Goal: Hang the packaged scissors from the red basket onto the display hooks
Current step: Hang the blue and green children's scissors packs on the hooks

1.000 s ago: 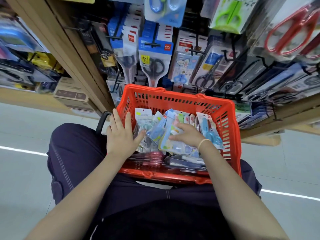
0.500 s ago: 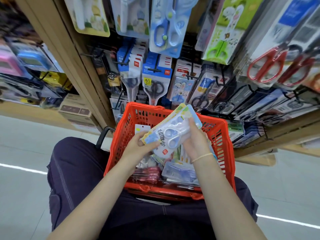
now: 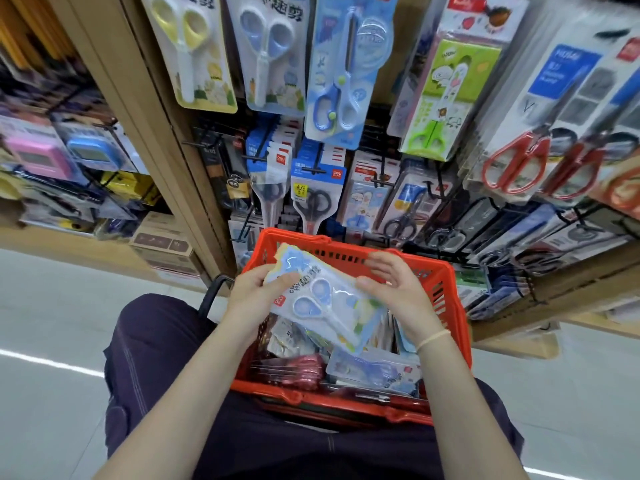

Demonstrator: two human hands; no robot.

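Note:
A red basket [image 3: 446,296] rests on my lap, holding several packaged scissors [image 3: 374,370]. Above it I hold a small stack of packs; the top one is a blue-handled scissors pack [image 3: 322,303] lying slanted. My left hand [image 3: 252,296] grips the stack's left end, thumb on top. My right hand [image 3: 398,292] holds the right end, thumb on the pack's face and fingers spread behind. Display hooks [image 3: 311,169] with hanging scissors packs fill the rack ahead. A matching blue scissors pack [image 3: 270,53] hangs at the top.
A yellow scissors pack [image 3: 192,50] hangs left of the blue one. A wooden upright [image 3: 156,133] divides the rack from a left bay of pink and blue items. Cardboard boxes [image 3: 162,244] sit at floor level. Red-handled scissors [image 3: 516,161] hang at right.
Both hands went from rummaging in the basket to lifting a stack of blue scissors packs above it. My view has tilted up toward the rack.

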